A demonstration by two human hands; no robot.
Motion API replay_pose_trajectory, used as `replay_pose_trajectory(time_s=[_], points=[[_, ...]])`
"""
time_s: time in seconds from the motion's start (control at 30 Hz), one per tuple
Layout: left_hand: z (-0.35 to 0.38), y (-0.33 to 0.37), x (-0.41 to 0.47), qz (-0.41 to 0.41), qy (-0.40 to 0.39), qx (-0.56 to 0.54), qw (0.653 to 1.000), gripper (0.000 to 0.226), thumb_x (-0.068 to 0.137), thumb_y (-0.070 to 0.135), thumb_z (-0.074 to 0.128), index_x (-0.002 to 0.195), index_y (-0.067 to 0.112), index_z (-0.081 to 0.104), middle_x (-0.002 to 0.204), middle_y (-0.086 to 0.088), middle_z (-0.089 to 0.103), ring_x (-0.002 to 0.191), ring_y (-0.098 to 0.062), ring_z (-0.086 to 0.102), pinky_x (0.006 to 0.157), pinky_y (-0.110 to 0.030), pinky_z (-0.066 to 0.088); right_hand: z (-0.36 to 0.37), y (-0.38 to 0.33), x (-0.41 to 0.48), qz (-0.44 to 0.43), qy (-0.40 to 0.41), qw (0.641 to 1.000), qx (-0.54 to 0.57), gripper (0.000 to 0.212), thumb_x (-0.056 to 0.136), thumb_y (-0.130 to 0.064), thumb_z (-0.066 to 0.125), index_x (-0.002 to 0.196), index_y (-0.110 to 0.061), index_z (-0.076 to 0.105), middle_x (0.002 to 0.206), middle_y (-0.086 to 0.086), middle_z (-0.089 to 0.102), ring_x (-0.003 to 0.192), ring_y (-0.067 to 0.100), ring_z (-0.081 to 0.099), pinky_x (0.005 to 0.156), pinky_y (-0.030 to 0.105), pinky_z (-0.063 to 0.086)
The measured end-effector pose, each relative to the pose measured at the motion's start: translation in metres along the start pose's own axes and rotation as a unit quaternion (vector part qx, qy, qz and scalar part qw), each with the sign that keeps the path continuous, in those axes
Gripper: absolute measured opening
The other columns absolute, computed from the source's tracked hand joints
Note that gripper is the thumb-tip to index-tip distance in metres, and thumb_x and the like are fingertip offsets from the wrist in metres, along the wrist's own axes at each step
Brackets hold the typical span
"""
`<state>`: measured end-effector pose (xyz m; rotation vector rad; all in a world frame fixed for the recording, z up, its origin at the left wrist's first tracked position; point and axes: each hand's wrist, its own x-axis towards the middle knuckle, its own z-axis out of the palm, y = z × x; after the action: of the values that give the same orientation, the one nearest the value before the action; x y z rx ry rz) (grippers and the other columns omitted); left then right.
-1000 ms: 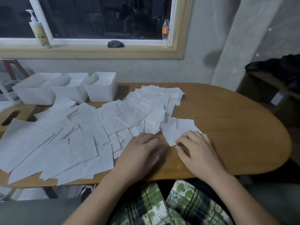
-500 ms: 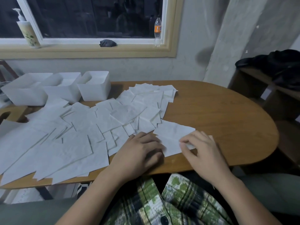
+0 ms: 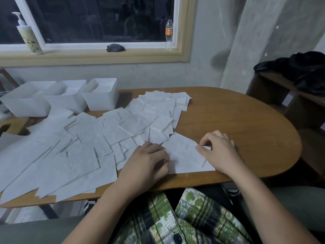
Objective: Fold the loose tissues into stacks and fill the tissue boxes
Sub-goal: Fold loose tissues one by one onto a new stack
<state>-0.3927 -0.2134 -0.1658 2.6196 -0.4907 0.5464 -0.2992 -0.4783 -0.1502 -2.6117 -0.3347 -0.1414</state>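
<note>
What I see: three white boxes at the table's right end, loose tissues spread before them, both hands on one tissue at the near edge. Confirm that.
Not quite. The head view shows the three white boxes at the left end of the table, not the right. The rest stands: loose tissues spread before them, left hand and right hand on one tissue at the near edge.

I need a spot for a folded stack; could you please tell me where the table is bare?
Bare table runs from the right hand to its rounded right end. Loose tissues crowd the left, up to the boxes.
</note>
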Motion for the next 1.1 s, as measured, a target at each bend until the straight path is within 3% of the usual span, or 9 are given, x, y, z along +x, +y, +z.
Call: replay_pose_trajectory(time_s=[0.2,0.3,0.4,0.5,0.67,0.87,0.93,1.0,1.1], points=[[-0.002,0.002,0.0,-0.009,0.001,-0.002,1.0,0.005,0.094,0.035,0.063,0.094,0.032,0.067,0.106,0.017,0.063,0.101,-0.016,0.055,0.085,-0.038,0.05,-0.012,-0.005,0.001,-0.027,-0.034,0.999,0.015,0.019,0.105,-0.037,0.06,0.087,-0.032,0.057,0.098,-0.016,0.058,0.103,0.013,0.052,0.097,0.041,0.037],[-0.005,0.003,0.0,-0.017,-0.001,-0.006,1.0,0.007,0.093,0.036,0.061,0.09,0.031,0.065,0.1,0.016,0.061,0.097,-0.015,0.053,0.083,-0.036,0.049,-0.019,-0.008,-0.001,-0.042,-0.042,0.998,0.032,0.018,0.108,-0.032,0.056,0.09,-0.029,0.053,0.091,-0.011,0.065,0.096,0.014,0.058,0.086,0.038,0.042],[-0.009,0.005,0.0,-0.03,-0.011,-0.024,0.999,0.011,0.092,0.037,0.059,0.085,0.029,0.062,0.094,0.012,0.06,0.096,-0.016,0.053,0.082,-0.036,0.049,-0.03,-0.013,-0.007,-0.071,-0.044,0.994,0.067,0.017,0.107,-0.03,0.058,0.091,-0.029,0.053,0.083,-0.004,0.065,0.07,0.011,0.057,0.07,0.04,0.048],[-0.013,0.005,0.001,-0.062,-0.005,-0.073,0.995,0.011,0.093,0.036,0.061,0.085,0.028,0.064,0.094,0.01,0.062,0.099,-0.012,0.056,0.083,-0.034,0.049,-0.043,-0.021,-0.013,-0.111,-0.055,0.991,0.055,0.014,0.104,-0.027,0.064,0.095,-0.032,0.054,0.092,-0.011,0.063,0.077,0.013,0.059,0.073,0.035,0.051],[-0.02,0.004,0.001,-0.154,0.035,-0.192,0.969,0.012,0.096,0.024,0.074,0.1,0.034,0.068,0.1,0.013,0.07,0.084,-0.01,0.064,0.072,-0.022,0.049,-0.064,-0.04,-0.025,-0.149,-0.066,0.984,0.073,0.025,0.097,-0.021,0.07,0.101,-0.039,0.053,0.103,-0.016,0.061,0.086,0.004,0.057,0.073,0.022,0.046],[-0.022,0.003,0.002,-0.204,0.056,-0.261,0.942,0.04,0.097,0.038,0.078,0.13,0.043,0.057,0.117,0.024,0.07,0.098,-0.002,0.068,0.078,-0.011,0.048,-0.076,-0.061,-0.037,-0.194,-0.073,0.972,0.112,0.028,0.094,-0.02,0.074,0.104,-0.037,0.055,0.101,-0.015,0.064,0.084,0.015,0.057,0.075,0.027,0.045],[-0.023,0.003,0.0,-0.215,0.053,-0.263,0.939,0.033,0.096,0.041,0.078,0.125,0.043,0.062,0.106,0.019,0.071,0.088,-0.005,0.067,0.074,-0.014,0.049,-0.075,-0.062,-0.039,-0.196,-0.075,0.969,0.131,0.028,0.094,-0.018,0.076,0.104,-0.036,0.057,0.1,-0.014,0.065,0.087,0.015,0.058,0.075,0.025,0.045],[-0.023,0.003,0.0,-0.228,0.073,-0.277,0.93,0.014,0.097,0.039,0.078,0.108,0.033,0.069,0.09,0.01,0.07,0.075,-0.007,0.064,0.069,-0.021,0.048,-0.072,-0.059,-0.038,-0.185,-0.07,0.967,0.159,0.029,0.094,-0.016,0.077,0.105,-0.035,0.059,0.098,-0.012,0.066,0.085,0.015,0.058,0.074,0.025,0.046],[-0.022,0.001,-0.001,-0.231,0.097,-0.316,0.915,0.017,0.099,0.036,0.077,0.091,0.023,0.07,0.081,0.004,0.071,0.072,-0.019,0.064,0.067,-0.031,0.047,-0.059,-0.048,-0.032,-0.135,-0.07,0.963,0.223,0.027,0.095,-0.017,0.078,0.109,-0.034,0.062,0.097,-0.008,0.073,0.088,0.01,0.068,0.074,0.022,0.047]])
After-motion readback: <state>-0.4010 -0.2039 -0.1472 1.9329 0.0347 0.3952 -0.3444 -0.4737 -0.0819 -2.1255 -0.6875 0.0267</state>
